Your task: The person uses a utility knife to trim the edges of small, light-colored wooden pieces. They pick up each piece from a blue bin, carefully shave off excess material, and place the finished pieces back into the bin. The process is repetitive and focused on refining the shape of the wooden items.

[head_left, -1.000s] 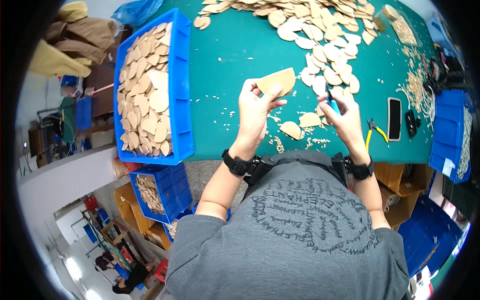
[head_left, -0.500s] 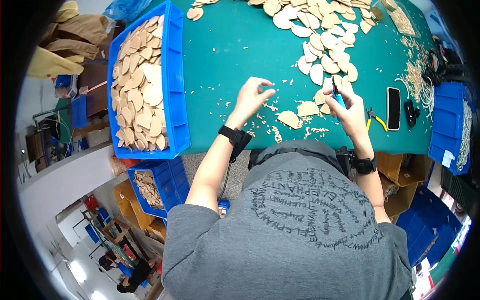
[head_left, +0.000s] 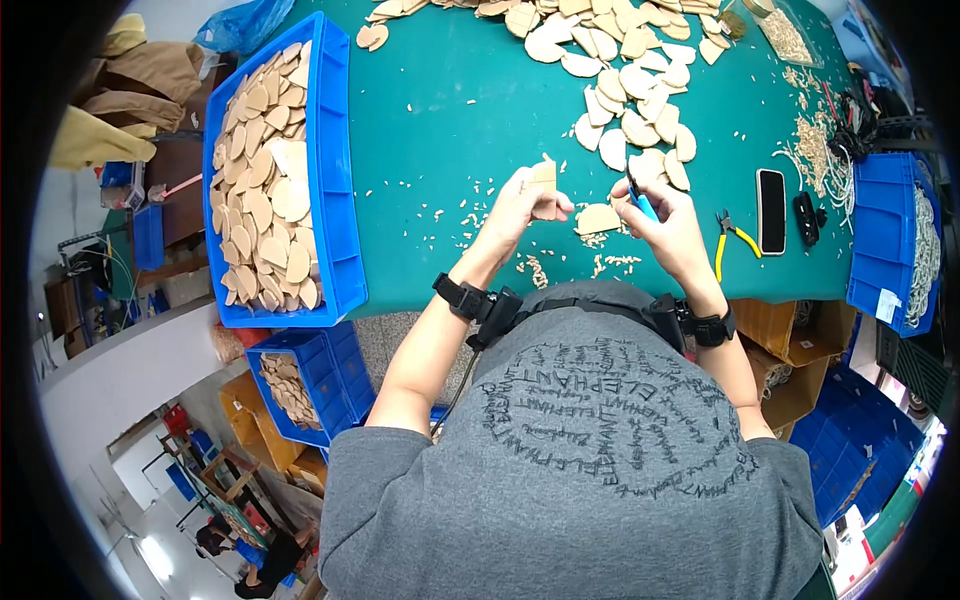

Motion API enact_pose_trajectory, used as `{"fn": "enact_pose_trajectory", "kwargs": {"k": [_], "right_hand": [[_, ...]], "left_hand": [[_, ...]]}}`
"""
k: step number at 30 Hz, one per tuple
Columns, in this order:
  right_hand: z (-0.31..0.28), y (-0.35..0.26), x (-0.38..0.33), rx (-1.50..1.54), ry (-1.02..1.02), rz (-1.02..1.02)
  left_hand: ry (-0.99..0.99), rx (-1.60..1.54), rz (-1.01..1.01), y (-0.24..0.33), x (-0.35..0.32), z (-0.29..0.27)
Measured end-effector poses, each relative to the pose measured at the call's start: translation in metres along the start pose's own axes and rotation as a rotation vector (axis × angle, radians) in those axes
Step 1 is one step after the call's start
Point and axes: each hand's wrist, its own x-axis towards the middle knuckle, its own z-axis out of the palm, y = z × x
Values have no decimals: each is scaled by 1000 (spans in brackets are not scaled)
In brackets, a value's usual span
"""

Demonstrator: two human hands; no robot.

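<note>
A half-round pale wooden piece [head_left: 542, 177] is gripped upright in my left hand [head_left: 515, 215], its fingers curled round the lower part. My right hand [head_left: 668, 232] is closed on small pliers with blue handles [head_left: 643, 203], their dark jaws pointing away from me. Just in front of my right fingertips, another half-round wooden piece [head_left: 597, 219] lies flat on the green table [head_left: 430, 150]. Small wooden bits [head_left: 610, 264] are scattered around and below it. Whether my right fingertips also touch a wooden piece is too small to tell.
A blue crate [head_left: 345, 200] full of wooden pieces stands at the left. More pieces [head_left: 640, 80] spread across the far side. Yellow-handled cutters [head_left: 735, 240], a phone [head_left: 770, 212] and a blue bin [head_left: 890, 240] of cord are at the right. A person [head_left: 275, 560] is at the lower left.
My left hand has closed on a half-round wooden piece that lay on the table and lifted it. My right hand still holds the pliers. The whole view has shifted slightly.
</note>
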Motion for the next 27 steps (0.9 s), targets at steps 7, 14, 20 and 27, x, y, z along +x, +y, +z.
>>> {"fn": "enact_pose_trajectory", "kwargs": {"k": [7,14,20,27], "right_hand": [[11,-16,1,-55,-90,-45],[11,-23,-2,-56,-90,-64],[11,-23,-2,-99,-67,-72],[11,-25,-1,-39,-73,-22]], "left_hand": [[-10,-83,202,27,-18,19],[171,232,410,47,-33,41],[192,301,504,49,-37,44],[212,415,579,45,-35,42]]}}
